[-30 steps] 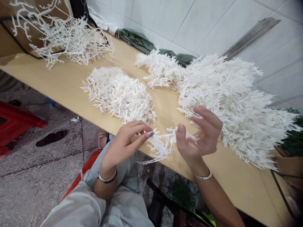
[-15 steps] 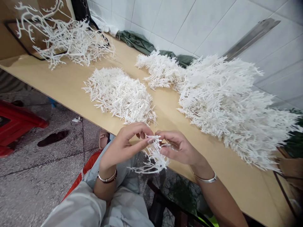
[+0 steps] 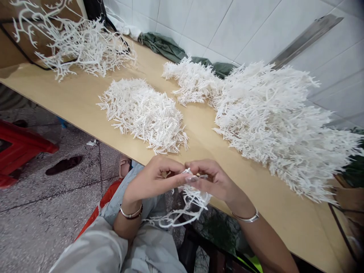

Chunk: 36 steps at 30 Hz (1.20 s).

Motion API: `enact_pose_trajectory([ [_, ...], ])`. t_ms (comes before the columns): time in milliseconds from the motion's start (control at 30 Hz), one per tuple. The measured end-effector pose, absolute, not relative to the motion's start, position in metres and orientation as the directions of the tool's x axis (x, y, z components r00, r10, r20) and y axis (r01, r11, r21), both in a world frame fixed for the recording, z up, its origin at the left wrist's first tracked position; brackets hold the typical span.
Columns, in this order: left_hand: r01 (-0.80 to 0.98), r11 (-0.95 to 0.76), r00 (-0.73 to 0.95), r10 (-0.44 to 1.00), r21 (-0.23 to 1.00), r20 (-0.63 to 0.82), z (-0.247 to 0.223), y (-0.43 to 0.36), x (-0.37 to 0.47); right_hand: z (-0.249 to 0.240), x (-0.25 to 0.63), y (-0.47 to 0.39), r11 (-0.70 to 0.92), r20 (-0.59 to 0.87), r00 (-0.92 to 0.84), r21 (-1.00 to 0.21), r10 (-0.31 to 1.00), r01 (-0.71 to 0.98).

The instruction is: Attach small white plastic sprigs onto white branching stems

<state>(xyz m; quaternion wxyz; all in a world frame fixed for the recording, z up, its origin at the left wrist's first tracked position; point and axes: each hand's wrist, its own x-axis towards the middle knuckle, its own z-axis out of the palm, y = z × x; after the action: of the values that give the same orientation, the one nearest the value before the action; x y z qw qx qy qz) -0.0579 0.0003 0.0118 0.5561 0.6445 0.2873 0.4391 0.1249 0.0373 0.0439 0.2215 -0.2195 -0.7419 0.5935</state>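
Note:
A white branching plastic sprig [image 3: 196, 199] hangs below my fingers, its thin looping stems drooping over my lap. My left hand [image 3: 160, 176] pinches its top between thumb and forefinger. Right against it, thumbs meeting, my right hand [image 3: 210, 176] closes on the same sprig; a small shiny bit shows by its fingers, too hidden to name. Just beyond the hands lies a heap of short white plastic pieces [image 3: 145, 115]. To the right spreads a large pile of bushy white sprigs [image 3: 278, 129], joined to a smaller clump [image 3: 195, 81] at the back.
Long bare white branches [image 3: 85, 47] lie at the far left of the tan table [image 3: 199, 132]. Green cloth [image 3: 162, 47] runs along the tiled wall [image 3: 204, 26]. On the floor are a red stool [image 3: 22, 148] and a dark shoe [image 3: 64, 165].
My hands have come together and sunk slightly, thumbs now touching over the sprig's top. The sprig's loose stems hang lower and spread in wider loops.

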Motion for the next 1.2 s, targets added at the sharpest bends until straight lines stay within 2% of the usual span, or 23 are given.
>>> enact_pose_trajectory([
  [67,-0.226,-0.157,0.514,0.819,0.961,0.255,0.006,0.004,-0.059,0.045,0.124,0.034,0.095,0.013,-0.801,-0.994,0.599,0.055],
  [167,-0.400,0.050,0.650,0.719,0.915,0.245,-0.007,0.013,-0.054,0.038,0.123,0.029,-0.116,-0.062,-0.795,-0.993,0.603,-0.010],
  [300,-0.514,0.313,0.781,0.557,0.799,0.284,-0.017,0.022,-0.040,0.021,0.123,0.022,-0.407,-0.067,-0.844,-0.894,0.532,-0.186],
  [367,-0.533,0.351,0.796,0.515,0.770,0.316,-0.017,0.023,-0.034,0.015,0.123,0.017,-0.483,-0.031,-0.840,-0.829,0.542,-0.282],
  [467,-0.495,0.343,0.819,0.492,0.799,0.296,-0.015,0.021,-0.031,0.013,0.120,0.013,-0.544,0.000,-0.838,-0.761,0.546,-0.354],
  [600,-0.578,0.328,0.754,0.565,0.747,0.336,-0.018,0.016,-0.033,0.012,0.114,0.016,-0.581,0.188,-0.875,-0.683,0.446,-0.443],
  [667,-0.643,0.253,0.640,0.697,0.723,0.324,-0.018,0.014,-0.036,0.011,0.111,0.020,-0.550,0.273,-0.839,-0.652,0.471,-0.522],
  [700,-0.637,0.182,0.562,0.774,0.749,0.290,-0.016,0.013,-0.038,0.011,0.111,0.023,-0.522,0.274,-0.820,-0.660,0.503,-0.541],
  [767,-0.508,-0.009,0.353,0.910,0.861,0.218,-0.011,0.012,-0.041,0.012,0.111,0.030,-0.457,0.193,-0.789,-0.725,0.583,-0.515],
  [833,-0.254,-0.205,0.051,0.973,0.945,0.225,-0.004,0.013,-0.045,0.014,0.113,0.038,-0.407,0.082,-0.749,-0.798,0.657,-0.444],
  [900,0.105,-0.301,-0.242,0.917,0.948,0.318,0.000,0.017,-0.048,0.015,0.115,0.047,-0.377,-0.008,-0.697,-0.846,0.717,-0.377],
  [967,0.405,-0.266,-0.404,0.806,0.875,0.432,-0.001,0.021,-0.053,0.013,0.117,0.055,-0.342,-0.029,-0.664,-0.873,0.748,-0.348],
  [1033,0.572,-0.203,-0.433,0.748,0.795,0.502,-0.004,0.025,-0.058,0.010,0.118,0.060,-0.306,-0.016,-0.649,-0.890,0.761,-0.337],
  [1200,0.753,-0.108,-0.354,0.765,0.649,0.538,-0.012,0.030,-0.065,0.001,0.120,0.062,-0.292,-0.043,-0.629,-0.909,0.776,-0.298],
])
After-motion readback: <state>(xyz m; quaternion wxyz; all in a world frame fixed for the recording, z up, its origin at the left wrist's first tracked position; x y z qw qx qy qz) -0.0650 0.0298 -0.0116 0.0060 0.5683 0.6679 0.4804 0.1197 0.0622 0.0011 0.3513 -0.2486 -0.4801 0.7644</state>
